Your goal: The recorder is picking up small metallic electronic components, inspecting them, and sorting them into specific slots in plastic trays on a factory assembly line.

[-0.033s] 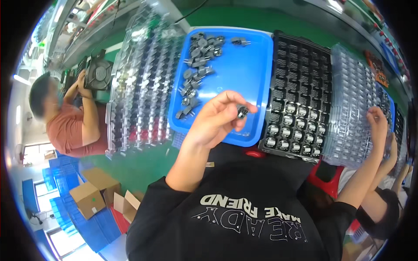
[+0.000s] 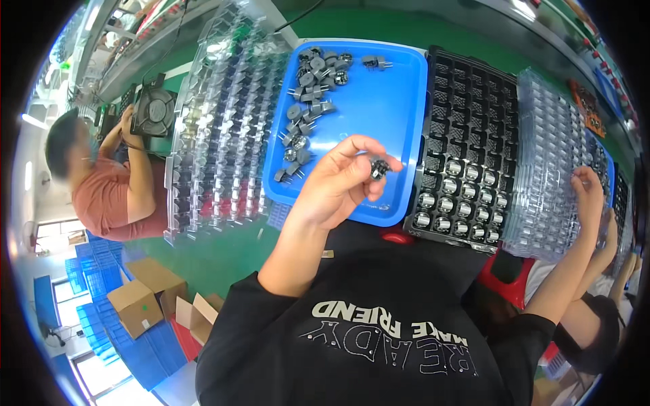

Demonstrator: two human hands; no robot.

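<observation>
Over the lower right of a blue tray (image 2: 379, 101), my left hand (image 2: 338, 177) pinches a small black plug-like part (image 2: 379, 169) between thumb and fingers. Shiny metal shows on the part's face. Several dark grey parts with metal pins (image 2: 311, 91) lie along the tray's left side. My right hand (image 2: 588, 189) is far to the right, with its fingers curled together at the edge of a stack of clear plastic trays (image 2: 548, 162). Whatever is in those fingers is too small to make out.
A black compartment tray (image 2: 467, 128) stands right of the blue one, shiny metal pieces in its nearer pockets. More clear trays (image 2: 223, 128) stand at left. A person (image 2: 115, 183) works beyond them near a fan (image 2: 154, 111). Cardboard boxes (image 2: 135, 310) are at lower left.
The plug-like part has turned slightly in my left fingers, showing more of its shiny face. My right hand stays almost where it was.
</observation>
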